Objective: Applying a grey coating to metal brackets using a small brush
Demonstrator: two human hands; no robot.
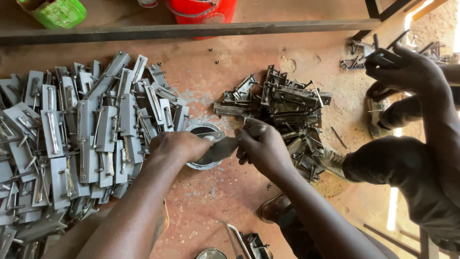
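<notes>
- The left hand [178, 146] and the right hand [261, 146] reach in side by side, fingers curled tight on one flat metal latch plate [218, 148].
- The plate sits just above a small round tin [205, 165].
- A big heap of grey latch plates [72, 139] lies on the reddish dusty floor [215, 192], a darker pile [287, 105] beside it.
- Another person's hand [402, 69] works nearby.
</notes>
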